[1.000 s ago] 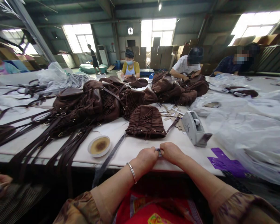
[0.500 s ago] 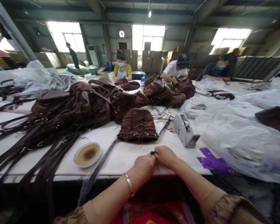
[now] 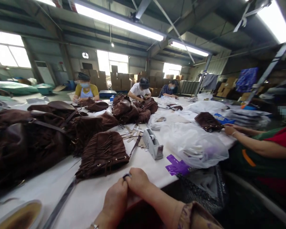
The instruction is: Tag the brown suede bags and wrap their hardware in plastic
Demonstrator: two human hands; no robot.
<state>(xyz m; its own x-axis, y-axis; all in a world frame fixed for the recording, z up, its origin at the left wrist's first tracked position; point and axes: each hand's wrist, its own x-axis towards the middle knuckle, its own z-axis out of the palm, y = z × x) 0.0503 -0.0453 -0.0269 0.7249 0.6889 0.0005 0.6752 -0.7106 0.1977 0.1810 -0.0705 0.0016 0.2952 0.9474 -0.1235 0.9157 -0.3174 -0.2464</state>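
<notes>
Pinching grip: left hand and right hand hold a small dark curved piece, likely light and pliant, best taken by its edges.

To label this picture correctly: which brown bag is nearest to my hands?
The fringed bag just beyond your left hand and right hand, left of the tape dispenser. Every other bag, even in the left pile, lies farther away.
</notes>
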